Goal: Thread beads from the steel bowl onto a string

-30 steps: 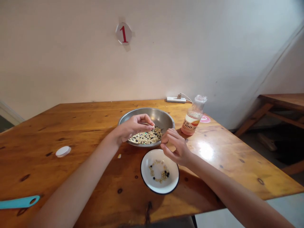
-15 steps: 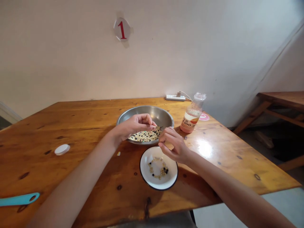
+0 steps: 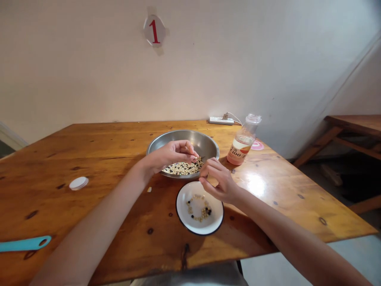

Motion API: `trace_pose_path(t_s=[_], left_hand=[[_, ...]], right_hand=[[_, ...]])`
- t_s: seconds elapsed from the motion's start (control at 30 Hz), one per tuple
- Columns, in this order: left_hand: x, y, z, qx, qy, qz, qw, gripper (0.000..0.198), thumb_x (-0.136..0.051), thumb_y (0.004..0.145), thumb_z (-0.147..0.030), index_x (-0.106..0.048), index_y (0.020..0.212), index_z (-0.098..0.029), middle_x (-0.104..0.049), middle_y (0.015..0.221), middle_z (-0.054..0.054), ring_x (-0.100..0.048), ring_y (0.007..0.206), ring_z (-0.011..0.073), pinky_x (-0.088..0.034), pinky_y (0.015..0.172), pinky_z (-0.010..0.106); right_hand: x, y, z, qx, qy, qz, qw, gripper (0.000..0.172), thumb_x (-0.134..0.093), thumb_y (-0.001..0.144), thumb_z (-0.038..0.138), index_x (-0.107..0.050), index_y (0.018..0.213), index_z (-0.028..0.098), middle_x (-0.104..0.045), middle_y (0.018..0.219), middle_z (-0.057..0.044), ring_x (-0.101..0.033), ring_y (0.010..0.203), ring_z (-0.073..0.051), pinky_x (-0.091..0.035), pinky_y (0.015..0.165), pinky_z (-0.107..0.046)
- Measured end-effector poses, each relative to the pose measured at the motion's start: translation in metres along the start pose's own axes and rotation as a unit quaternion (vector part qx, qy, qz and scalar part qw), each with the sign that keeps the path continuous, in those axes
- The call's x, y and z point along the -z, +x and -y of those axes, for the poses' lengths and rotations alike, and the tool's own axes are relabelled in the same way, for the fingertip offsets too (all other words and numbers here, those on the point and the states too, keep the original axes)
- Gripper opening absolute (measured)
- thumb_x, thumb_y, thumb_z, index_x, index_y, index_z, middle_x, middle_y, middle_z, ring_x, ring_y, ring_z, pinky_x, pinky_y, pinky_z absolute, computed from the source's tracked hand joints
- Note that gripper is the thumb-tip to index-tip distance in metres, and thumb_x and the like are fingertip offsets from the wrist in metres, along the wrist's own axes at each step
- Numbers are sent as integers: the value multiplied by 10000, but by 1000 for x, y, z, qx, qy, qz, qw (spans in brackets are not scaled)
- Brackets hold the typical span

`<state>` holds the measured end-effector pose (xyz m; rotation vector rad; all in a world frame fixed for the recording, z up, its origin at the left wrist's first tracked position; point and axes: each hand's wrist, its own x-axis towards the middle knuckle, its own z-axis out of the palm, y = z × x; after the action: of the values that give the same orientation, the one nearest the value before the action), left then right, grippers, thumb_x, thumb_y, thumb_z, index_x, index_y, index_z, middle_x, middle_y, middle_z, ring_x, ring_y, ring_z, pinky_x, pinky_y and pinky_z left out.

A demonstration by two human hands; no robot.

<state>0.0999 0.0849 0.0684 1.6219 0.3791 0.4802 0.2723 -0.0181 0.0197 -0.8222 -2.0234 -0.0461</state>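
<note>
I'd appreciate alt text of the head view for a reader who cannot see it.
The left hand works above a steel bowl of pale and black beans; the right hand hovers over a white plate of fewer beans.

Steel bowl (image 3: 205, 143) sits upright, holding a shallow layer of pale soybeans mixed with black beans (image 3: 183, 169) toward the near side. White enamel plate (image 3: 217, 217), black rim, sits just in front of the bowl, with a loose ring of pale and black beans (image 3: 198, 208). Left hand (image 3: 172, 157) pinches over the bowl; right hand (image 3: 218, 182) curls above the plate's rim.
</note>
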Motion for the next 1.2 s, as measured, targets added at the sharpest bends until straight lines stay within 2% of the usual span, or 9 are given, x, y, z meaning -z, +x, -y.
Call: trace_pose_path(t_s=[0.5,0.93,1.2], left_hand=[[3,2,3,-1,-10,14,1000,188,-728,692,-174,-576,796,-139,-649,840,8,-605,829,104,-454,847,293],[0,2,0,10,-8,1,1000,199,-740,677,-164,-568,770,-128,-640,826,11,-603,796,102,-462,812,283],[-1,-1,-3,3,25,37,999,161,-704,726,-150,-578,824,-137,-652,867,17,-603,844,101,-459,800,252]], right_hand=[[-1,0,0,0,8,5,1000,152,-492,829,121,-436,718,208,-506,657,-7,-484,636,-157,-391,662,-322],[-2,0,1,6,7,2,1000,161,-494,819,96,-425,718,201,-493,657,-2,-466,635,-148,-386,662,-314],[-2,1,1,2,1,4,1000,156,-487,821,108,-432,711,203,-508,662,-4,-469,633,-150,-385,667,-311]])
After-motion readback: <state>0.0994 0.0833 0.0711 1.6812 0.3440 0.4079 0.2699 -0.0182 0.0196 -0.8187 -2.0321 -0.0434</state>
